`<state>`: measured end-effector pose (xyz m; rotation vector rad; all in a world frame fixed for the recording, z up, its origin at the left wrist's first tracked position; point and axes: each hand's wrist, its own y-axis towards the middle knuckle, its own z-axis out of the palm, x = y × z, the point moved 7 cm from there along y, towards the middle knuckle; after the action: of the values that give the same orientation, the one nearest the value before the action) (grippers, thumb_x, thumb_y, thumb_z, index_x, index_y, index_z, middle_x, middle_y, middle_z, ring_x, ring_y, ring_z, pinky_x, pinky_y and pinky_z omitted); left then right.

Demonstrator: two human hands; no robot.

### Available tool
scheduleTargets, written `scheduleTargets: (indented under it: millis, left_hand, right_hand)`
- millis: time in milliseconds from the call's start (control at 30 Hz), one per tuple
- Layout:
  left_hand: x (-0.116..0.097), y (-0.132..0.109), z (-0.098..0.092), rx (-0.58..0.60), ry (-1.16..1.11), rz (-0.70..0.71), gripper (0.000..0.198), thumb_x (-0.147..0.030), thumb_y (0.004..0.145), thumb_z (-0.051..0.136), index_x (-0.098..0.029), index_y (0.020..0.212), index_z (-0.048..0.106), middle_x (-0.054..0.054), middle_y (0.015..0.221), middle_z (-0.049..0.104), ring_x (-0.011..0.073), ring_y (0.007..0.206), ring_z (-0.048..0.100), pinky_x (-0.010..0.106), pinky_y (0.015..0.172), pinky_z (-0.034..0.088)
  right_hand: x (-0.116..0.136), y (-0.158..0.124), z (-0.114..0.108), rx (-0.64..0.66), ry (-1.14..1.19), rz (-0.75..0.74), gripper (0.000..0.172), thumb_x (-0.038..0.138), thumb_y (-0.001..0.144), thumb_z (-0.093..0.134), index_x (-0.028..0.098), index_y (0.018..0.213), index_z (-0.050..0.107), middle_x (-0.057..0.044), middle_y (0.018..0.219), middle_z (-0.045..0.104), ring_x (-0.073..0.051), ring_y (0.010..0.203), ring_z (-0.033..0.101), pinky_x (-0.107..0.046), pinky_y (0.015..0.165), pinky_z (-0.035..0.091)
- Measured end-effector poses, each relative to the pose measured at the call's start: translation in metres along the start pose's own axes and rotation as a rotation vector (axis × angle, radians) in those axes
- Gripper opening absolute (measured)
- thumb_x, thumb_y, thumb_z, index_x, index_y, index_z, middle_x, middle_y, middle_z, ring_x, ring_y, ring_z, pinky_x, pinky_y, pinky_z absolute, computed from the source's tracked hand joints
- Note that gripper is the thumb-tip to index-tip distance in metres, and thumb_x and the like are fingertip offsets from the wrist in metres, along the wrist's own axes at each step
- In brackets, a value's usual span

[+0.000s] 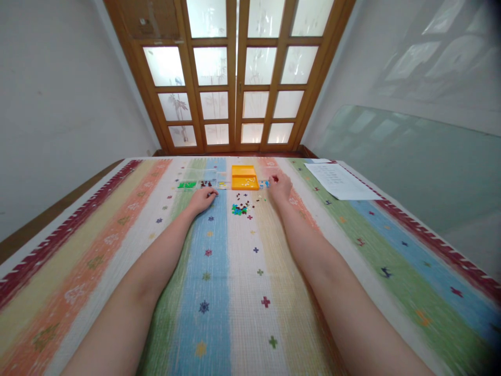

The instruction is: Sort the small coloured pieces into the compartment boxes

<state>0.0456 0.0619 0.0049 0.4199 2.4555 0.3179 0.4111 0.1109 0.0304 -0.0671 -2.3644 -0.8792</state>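
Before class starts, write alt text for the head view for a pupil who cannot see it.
A person's left hand and right hand flank a loose pile of small coloured pieces on a striped tablecloth. Beyond the pile sits an orange tray holding pale pieces; glazed wooden doors stand behind.

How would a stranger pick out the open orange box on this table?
Find the striped tablecloth, then look toward its far end, near the wooden doors. Between the left hand and right hand lies the open box. Its solid orange distinguishes it from the multicoloured pile of small pieces nearer the camera.
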Motion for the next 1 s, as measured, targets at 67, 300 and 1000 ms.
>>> scheduleTargets:
  millis: [67, 300, 1000]
  left_hand:
    - [-0.001, 0.000, 0.000, -0.004, 0.000, 0.014, 0.026, -0.029, 0.093, 0.055, -0.025, 0.103, 0.080, 0.006, 0.109, 0.077, 0.0265, 0.102, 0.068, 0.039, 0.098, 0.051]
    - [-0.002, 0.000, 0.000, -0.004, -0.016, 0.036, 0.026, -0.029, 0.094, 0.056, -0.024, 0.102, 0.080, 0.007, 0.107, 0.077, 0.0267, 0.099, 0.068, 0.039, 0.097, 0.051]
    - [-0.005, 0.002, 0.003, 0.040, 0.070, 0.044, 0.027, -0.030, 0.097, 0.054, -0.022, 0.104, 0.079, 0.006, 0.105, 0.074, 0.0220, 0.092, 0.065, 0.035, 0.091, 0.051]
  right_hand:
    - [-0.008, 0.001, 0.000, 0.020, 0.008, 0.024, 0.027, 0.025, 0.094, 0.051, 0.018, 0.099, 0.076, -0.013, 0.105, 0.074, -0.027, 0.097, 0.060, -0.037, 0.086, 0.044]
    - [0.009, -0.003, 0.012, 0.155, 0.163, -0.018, 0.032, 0.023, 0.093, 0.047, 0.018, 0.107, 0.076, -0.010, 0.106, 0.077, -0.026, 0.096, 0.065, -0.034, 0.084, 0.048]
    - [0.133, -0.088, 0.052, 0.900, 0.211, -0.642, 0.019, 0.014, 0.089, 0.066, 0.021, 0.100, 0.079, -0.003, 0.088, 0.075, -0.016, 0.077, 0.063, -0.026, 0.071, 0.044]
